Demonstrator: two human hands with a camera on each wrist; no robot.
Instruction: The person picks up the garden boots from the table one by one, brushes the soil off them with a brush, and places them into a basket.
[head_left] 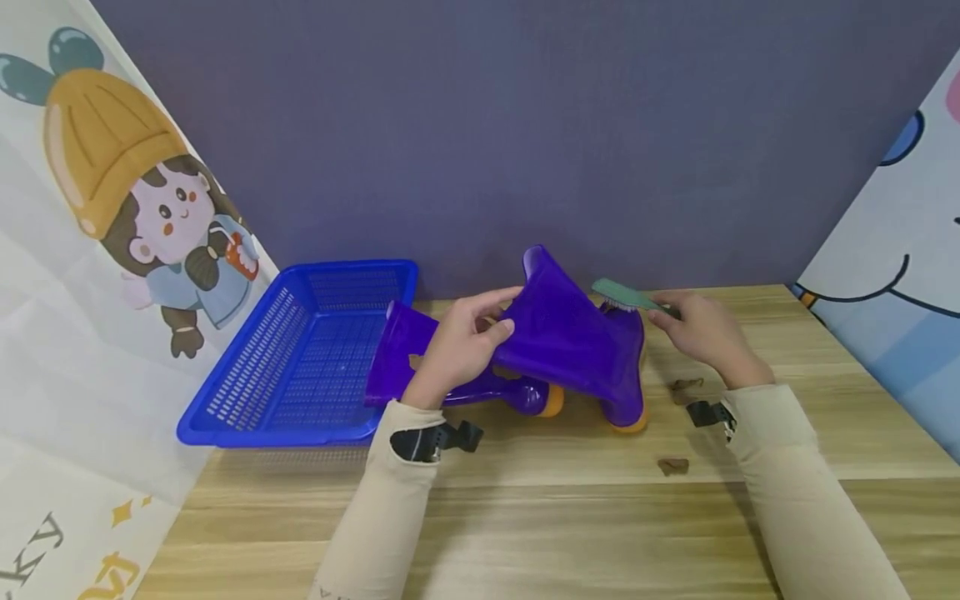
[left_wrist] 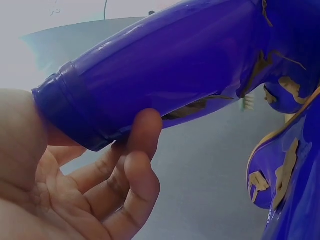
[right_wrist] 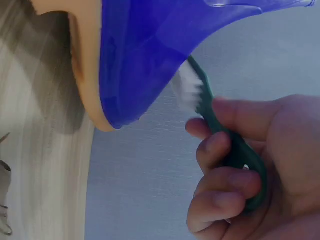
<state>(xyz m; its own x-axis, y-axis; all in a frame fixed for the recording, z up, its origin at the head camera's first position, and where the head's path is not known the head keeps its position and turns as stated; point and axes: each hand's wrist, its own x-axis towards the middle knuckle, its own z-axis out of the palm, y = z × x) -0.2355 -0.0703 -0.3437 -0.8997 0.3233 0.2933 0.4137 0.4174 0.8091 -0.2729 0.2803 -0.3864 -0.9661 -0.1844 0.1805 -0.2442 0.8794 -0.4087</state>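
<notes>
My left hand (head_left: 467,337) grips a purple rain boot (head_left: 562,329) by the open end of its shaft, holding it tilted with its orange sole facing right. In my right hand (head_left: 708,331) is a green brush (head_left: 624,295) with pale bristles, gripped by its handle. The bristles lie against the boot's foot part; the right wrist view shows the brush (right_wrist: 206,95) partly behind the boot. Brown dirt-like patches (left_wrist: 192,108) cling to the boot's underside in the left wrist view. A second purple boot (head_left: 397,346) lies on its side beneath my left hand, bearing similar patches.
A blue plastic basket (head_left: 322,358) stands to the left, close against the lying boot. Brown scraps (head_left: 673,467) lie on the wooden table (head_left: 540,533) near my right wrist. A grey wall panel (head_left: 487,150) rises behind, with printed sheets on both sides.
</notes>
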